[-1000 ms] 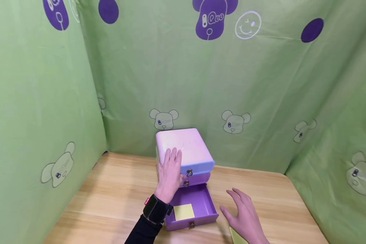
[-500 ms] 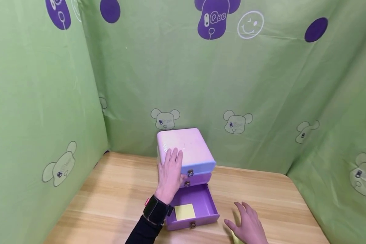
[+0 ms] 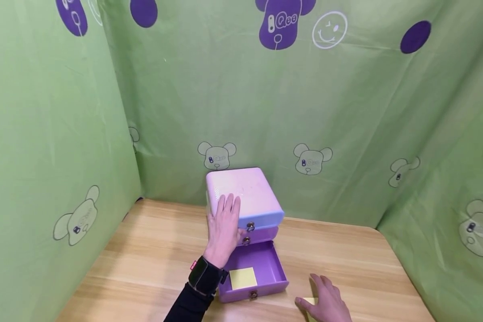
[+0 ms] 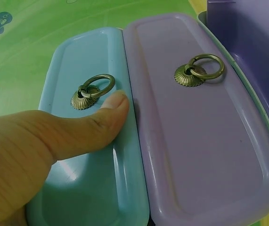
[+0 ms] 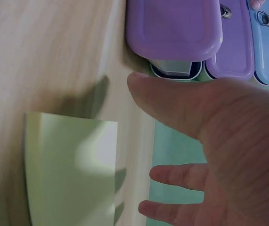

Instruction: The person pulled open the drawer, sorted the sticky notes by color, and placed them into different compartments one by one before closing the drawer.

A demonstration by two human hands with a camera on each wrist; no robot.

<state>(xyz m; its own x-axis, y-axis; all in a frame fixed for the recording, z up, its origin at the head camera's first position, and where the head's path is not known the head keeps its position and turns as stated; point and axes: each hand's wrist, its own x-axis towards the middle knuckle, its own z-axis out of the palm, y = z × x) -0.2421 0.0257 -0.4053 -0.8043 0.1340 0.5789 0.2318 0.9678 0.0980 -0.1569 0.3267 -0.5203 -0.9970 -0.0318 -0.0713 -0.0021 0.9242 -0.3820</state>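
Observation:
A small drawer cabinet (image 3: 249, 190) has a pinkish top, a blue upper drawer and a purple middle drawer, both closed. Its purple bottom drawer (image 3: 269, 268) is pulled out, with a square yellow sticky note (image 3: 243, 278) lying inside. My left hand (image 3: 223, 228) rests on the cabinet's top left, fingers straight; in the left wrist view its thumb (image 4: 85, 132) presses the blue drawer front below the ring pull (image 4: 99, 89). My right hand (image 3: 329, 302) hovers beside a pad of yellow sticky notes (image 5: 73, 174) on the table, thumb and fingers spread around it, partly covering it in the head view.
The wooden table (image 3: 157, 250) runs up to green printed cloth walls (image 3: 245, 98) at the back and both sides. The drawer's purple front (image 3: 233, 295) juts towards me, left of the right hand. A black watch (image 3: 203, 275) sits on the left wrist.
My right hand has moved down and slightly right, lowering towards the yellow pad. The left hand stays on the cabinet, and the drawer has not moved.

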